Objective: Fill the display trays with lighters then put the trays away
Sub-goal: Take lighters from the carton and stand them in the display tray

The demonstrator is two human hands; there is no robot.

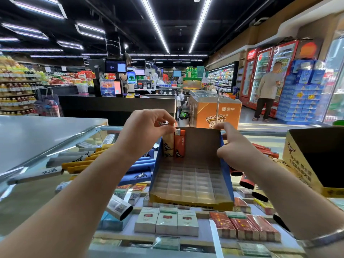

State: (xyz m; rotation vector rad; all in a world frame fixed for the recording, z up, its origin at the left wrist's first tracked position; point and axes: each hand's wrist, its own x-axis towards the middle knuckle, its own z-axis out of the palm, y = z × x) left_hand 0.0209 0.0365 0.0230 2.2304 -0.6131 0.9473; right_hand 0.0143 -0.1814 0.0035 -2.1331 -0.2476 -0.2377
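A blue and gold cardboard display tray (pixel 191 202) with a clear gridded insert stands on the glass counter in front of me. Two lighters stand upright in its back left corner: a beige lighter (pixel 168 146) and an orange lighter (pixel 179 146). My left hand (pixel 147 131) pinches the top of the beige lighter from above. My right hand (pixel 234 146) grips the tray's right wall near the back corner. Loose lighters in blue (pixel 141 168), yellow (pixel 78 165), grey and red (pixel 247 181) lie on the glass on both sides of the tray.
A second gold and black display box (pixel 314 161) stands at the right on the counter. Cigarette packs (pixel 167 222) fill the case under the glass. A steel counter top (pixel 37 135) lies to the left. A person (pixel 268 92) stands by the fridges at far right.
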